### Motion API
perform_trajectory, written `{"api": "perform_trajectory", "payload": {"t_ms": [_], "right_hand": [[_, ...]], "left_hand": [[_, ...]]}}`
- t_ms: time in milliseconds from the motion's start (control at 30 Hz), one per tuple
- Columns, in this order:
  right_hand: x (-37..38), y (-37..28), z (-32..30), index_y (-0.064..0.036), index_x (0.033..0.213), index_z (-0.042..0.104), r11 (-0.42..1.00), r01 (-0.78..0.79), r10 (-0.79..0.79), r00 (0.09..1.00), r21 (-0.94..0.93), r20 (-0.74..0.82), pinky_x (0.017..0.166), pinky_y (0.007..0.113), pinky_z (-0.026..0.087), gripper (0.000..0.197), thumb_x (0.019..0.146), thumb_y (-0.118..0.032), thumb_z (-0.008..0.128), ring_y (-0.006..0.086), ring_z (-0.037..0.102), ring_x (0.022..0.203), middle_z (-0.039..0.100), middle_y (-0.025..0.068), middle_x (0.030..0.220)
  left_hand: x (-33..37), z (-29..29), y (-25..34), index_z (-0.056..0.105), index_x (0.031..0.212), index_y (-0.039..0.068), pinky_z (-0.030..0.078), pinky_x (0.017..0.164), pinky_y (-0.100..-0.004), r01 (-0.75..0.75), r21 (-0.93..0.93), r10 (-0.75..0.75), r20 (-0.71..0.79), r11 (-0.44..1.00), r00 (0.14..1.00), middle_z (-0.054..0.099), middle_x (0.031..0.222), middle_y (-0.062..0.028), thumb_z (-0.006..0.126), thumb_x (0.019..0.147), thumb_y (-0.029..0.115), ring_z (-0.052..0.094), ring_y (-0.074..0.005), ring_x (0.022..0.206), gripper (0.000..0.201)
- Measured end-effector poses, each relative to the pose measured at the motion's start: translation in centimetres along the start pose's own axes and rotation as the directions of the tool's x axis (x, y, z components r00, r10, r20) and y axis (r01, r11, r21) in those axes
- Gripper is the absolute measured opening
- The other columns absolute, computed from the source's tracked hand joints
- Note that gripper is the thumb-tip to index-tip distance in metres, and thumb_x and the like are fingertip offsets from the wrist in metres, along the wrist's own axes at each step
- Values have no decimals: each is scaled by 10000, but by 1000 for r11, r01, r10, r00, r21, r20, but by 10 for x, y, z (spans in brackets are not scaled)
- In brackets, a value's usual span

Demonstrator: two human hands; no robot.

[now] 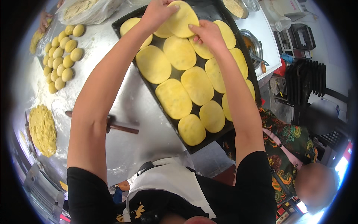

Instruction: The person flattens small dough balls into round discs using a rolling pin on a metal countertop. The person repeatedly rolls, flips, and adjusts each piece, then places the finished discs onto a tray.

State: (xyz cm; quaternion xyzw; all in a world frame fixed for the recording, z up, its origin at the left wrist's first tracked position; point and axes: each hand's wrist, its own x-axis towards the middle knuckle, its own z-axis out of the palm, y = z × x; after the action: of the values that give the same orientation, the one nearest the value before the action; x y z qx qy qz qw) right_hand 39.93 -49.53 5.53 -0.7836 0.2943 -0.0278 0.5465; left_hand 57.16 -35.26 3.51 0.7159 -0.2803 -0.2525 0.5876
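Note:
Over the far end of a black baking tray (166, 116), a flat yellow dough round (182, 18) is held up between my two hands. My left hand (159, 14) pinches its left edge. At its lower right edge, my right hand (208, 34) grips it with thumb and fingers. Several more flat dough rounds (173, 98) lie close together in the tray; my right forearm covers part of some. A wooden rolling pin (123, 128) rests on the table beneath my left arm, which hides its middle.
Yellow dough balls (59, 59) and a dough slab (42, 130) lie on the floury metal table (126, 100) at left. A plastic bag of dough (84, 10) sits far left, near another person's hand (44, 21). Bowls (254, 44) stand right; a person in patterned clothing (287, 140) is close by.

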Motion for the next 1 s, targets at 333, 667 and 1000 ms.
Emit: {"api": "perform_trajectory", "payload": {"t_ms": [333,667,1000], "right_hand": [[76,27,-38,7,906,721,981,-69,67,998,-182,-12,554,266,412,257,933,-229,818,71,507,587,648,14,758],[74,20,-42,-5,865,680,979,-106,114,993,-175,34,529,264,411,240,904,-199,817,76,529,556,679,28,751],[70,14,-51,-37,849,684,978,-183,194,975,-101,111,513,247,375,223,920,-199,820,55,509,544,673,3,739]], "left_hand": [[70,33,-27,741,893,-51,530,651,-382,-130,117,138,-59,985,989,678,723,-76,647,914,149,650,-164,708,221],[64,32,-41,748,1093,-63,568,782,-362,-151,159,167,-87,976,982,756,920,-137,604,911,73,700,-179,870,268],[69,36,-45,738,1112,-74,569,778,-357,-115,27,117,-42,993,992,759,949,-114,563,916,6,697,-181,860,275]]}}
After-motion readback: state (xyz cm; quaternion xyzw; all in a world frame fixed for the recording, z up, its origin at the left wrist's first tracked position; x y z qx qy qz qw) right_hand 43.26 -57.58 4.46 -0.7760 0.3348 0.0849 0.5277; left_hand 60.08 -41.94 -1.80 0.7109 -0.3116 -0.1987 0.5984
